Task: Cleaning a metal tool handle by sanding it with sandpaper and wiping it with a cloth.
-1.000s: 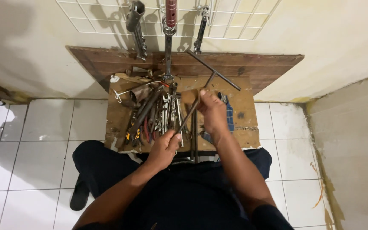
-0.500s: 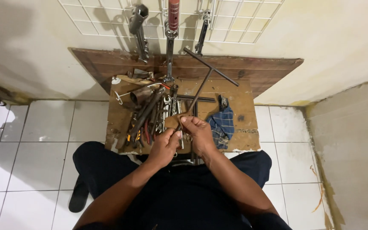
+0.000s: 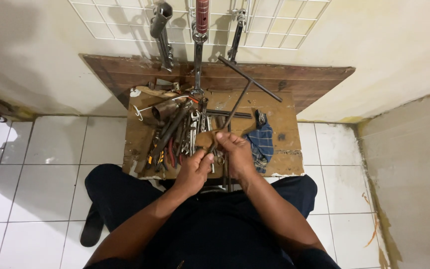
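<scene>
A long dark T-handle wrench [image 3: 240, 102] leans up from a low wooden board [image 3: 284, 162], its cross bar near the wall. My right hand [image 3: 236, 154] is closed around the lower part of its shaft. My left hand [image 3: 194, 172] meets it from the left, fingers pinched on the shaft's bottom end. Whatever sits at that tip is hidden by my fingers. Both hands hover over the board's front middle, just right of a pile of spanners and pliers [image 3: 177, 134].
A blue checked cloth [image 3: 261, 142] lies right of my hands. On the wall, a white wire grid [image 3: 274, 30] carries hanging tools, one with a red handle [image 3: 202, 14]. White floor tiles [image 3: 51, 149] surround the board, and my legs are below it.
My right hand has moved left off the blue cloth and closed on the wrench shaft. The left hand rose slightly to meet it at the shaft's lower end.
</scene>
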